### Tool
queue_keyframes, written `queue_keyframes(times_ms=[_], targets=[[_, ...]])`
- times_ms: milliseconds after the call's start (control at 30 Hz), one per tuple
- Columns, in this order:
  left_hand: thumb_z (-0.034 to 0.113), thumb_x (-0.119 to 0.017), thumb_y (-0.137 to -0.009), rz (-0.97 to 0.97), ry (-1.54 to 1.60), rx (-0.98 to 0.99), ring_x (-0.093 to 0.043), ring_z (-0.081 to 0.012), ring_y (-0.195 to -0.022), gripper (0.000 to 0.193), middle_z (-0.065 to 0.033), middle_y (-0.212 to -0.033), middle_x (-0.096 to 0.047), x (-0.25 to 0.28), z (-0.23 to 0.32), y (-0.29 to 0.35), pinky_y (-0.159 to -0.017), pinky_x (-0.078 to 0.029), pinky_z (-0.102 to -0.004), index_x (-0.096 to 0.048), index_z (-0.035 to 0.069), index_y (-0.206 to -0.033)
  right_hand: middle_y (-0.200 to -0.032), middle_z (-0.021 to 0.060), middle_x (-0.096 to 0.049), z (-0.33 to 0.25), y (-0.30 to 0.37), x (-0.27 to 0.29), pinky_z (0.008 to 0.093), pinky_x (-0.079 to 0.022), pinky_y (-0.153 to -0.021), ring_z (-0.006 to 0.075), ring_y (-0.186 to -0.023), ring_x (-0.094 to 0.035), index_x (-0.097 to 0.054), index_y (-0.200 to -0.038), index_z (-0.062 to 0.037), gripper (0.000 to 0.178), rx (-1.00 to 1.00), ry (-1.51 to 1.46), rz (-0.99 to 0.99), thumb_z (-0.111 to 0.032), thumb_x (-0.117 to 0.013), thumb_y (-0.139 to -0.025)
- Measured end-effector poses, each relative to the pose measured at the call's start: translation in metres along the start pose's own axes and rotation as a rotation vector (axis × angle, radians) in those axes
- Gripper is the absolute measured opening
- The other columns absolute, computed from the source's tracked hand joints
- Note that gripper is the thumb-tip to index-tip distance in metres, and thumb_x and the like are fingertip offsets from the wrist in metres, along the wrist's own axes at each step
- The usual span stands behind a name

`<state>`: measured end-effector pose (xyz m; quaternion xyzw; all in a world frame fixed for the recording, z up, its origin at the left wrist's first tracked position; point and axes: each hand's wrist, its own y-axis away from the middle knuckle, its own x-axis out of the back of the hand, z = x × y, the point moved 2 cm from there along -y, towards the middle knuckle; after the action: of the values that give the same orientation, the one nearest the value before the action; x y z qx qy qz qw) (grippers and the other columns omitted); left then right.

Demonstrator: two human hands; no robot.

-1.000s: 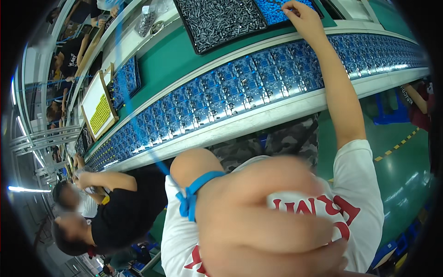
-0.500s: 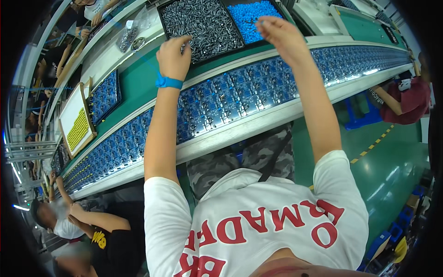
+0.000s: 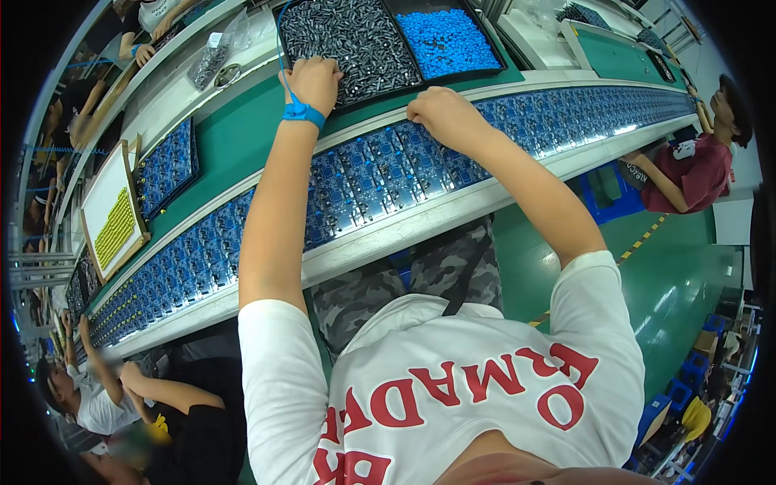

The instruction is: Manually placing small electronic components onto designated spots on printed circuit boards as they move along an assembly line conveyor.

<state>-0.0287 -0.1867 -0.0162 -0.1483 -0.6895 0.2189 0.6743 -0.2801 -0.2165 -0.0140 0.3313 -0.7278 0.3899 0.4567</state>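
My left hand (image 3: 314, 85), with a blue wrist strap (image 3: 303, 112) on its wrist, is at the left edge of a black tray (image 3: 356, 103) of small dark cylindrical parts (image 3: 352, 44). Its fingers are curled in; what they hold, if anything, is hidden. Over the far edge of a long row of blue circuit boards (image 3: 364, 174), my right hand (image 3: 443, 115) is closed with fingertips pinched downward. Anything in that pinch is too small to make out. Small blue parts (image 3: 449, 40) fill the tray's right compartment.
A white board with yellow parts (image 3: 115, 229) and a stack of blue boards (image 3: 168, 166) lie left on the green surface. A clear bag (image 3: 208, 65) lies beyond. Co-workers sit along the line left and right (image 3: 687, 174). The pale rail (image 3: 380, 230) runs nearest me.
My right hand has come from above the blue parts toward me and left, down over the circuit boards. My left hand stays by the dark parts, its fingers curled. The whole view has shifted slightly.
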Motion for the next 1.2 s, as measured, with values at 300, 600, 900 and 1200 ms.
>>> queue_keyframes(times_ms=[300, 600, 900, 1200], targets=[[0.022, -0.066, -0.094, 0.033, 0.127, 0.004, -0.069, -0.0271, -0.09, 0.01, -0.005, -0.091, -0.074, 0.029, 0.01, 0.0, -0.085, -0.045, -0.0471, -0.074, 0.016, -0.096, -0.09, 0.0096, -0.067, -0.001, -0.002, -0.003, 0.0427, -0.05, -0.087, 0.0311, -0.096, -0.063, -0.072, -0.09, -0.006, 0.006, 0.119, 0.131, 0.002, -0.007, -0.067, -0.086], [0.012, -0.068, -0.097, -0.562, 1.32, 0.319, -0.067, -0.0116, -0.096, 0.018, -0.0081, -0.096, -0.075, 0.048, 0.039, 0.063, -0.085, -0.053, -0.0251, -0.072, 0.0, -0.111, -0.089, 0.0091, -0.066, -0.002, -0.004, -0.003, 0.0418, -0.049, -0.088, 0.0303, -0.096, -0.063, -0.07, -0.089, -0.0065, 0.006, 0.112, 0.119, -0.012, -0.006, -0.067, -0.084], [0.01, -0.068, -0.097, -0.653, 1.384, 0.28, -0.066, -0.0112, -0.095, 0.019, -0.0053, -0.104, -0.073, 0.054, 0.044, 0.081, -0.085, -0.053, -0.0252, -0.073, -0.001, -0.112, -0.084, 0.009, -0.067, -0.003, -0.002, 0.0, 0.0408, -0.049, -0.087, 0.0301, -0.092, -0.065, -0.068, -0.086, -0.0068, 0.007, 0.097, 0.159, -0.02, -0.003, -0.064, -0.082], [0.013, -0.07, -0.094, -0.491, 1.03, 0.137, -0.066, -0.0167, -0.089, 0.013, -0.0035, -0.095, -0.073, 0.049, 0.062, 0.078, -0.081, -0.051, -0.0304, -0.076, 0.006, -0.104, -0.096, 0.0105, -0.073, 0.03, -0.031, 0.039, 0.035, -0.05, -0.092, 0.0237, -0.098, -0.069, -0.074, -0.107, -0.0082, 0.022, -0.181, -0.233, 0.156, -0.024, -0.066, -0.094]])
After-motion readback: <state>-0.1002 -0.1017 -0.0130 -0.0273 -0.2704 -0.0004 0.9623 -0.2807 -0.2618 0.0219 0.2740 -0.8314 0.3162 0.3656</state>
